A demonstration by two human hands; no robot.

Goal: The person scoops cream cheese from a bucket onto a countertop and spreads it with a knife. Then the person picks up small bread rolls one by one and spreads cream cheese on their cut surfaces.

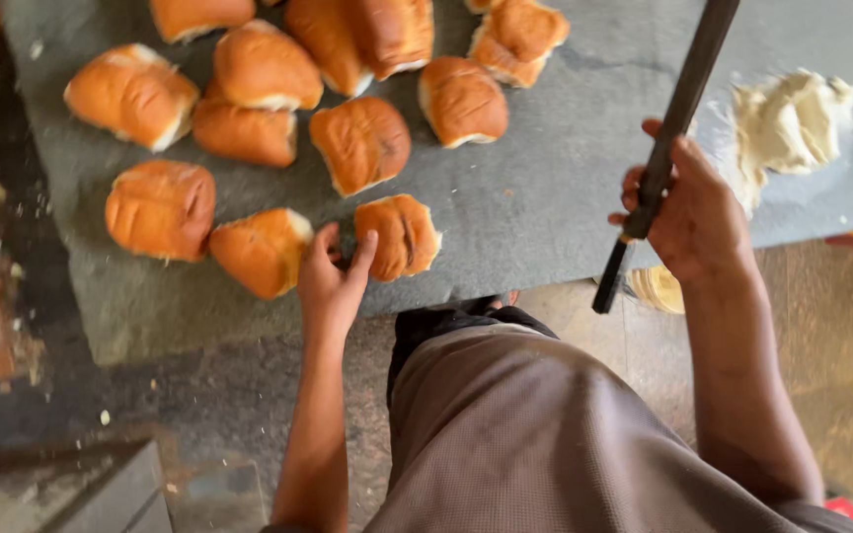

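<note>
The left hand, fingers spread wide, touches a bun near the counter edge at lower middle; a push could tip it off. The right hand grips a long dark knife. The grey stone counter holds a pale dough lump at upper right. Brown floor lies below.

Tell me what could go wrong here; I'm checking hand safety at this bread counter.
The left hand reaches between two buns near the slab's front edge, so the nearest bun could be nudged off. The right hand grips a long dark tool upright close by; swung down, it might catch the left fingers. The pale spread may make that grip slippery.
</note>
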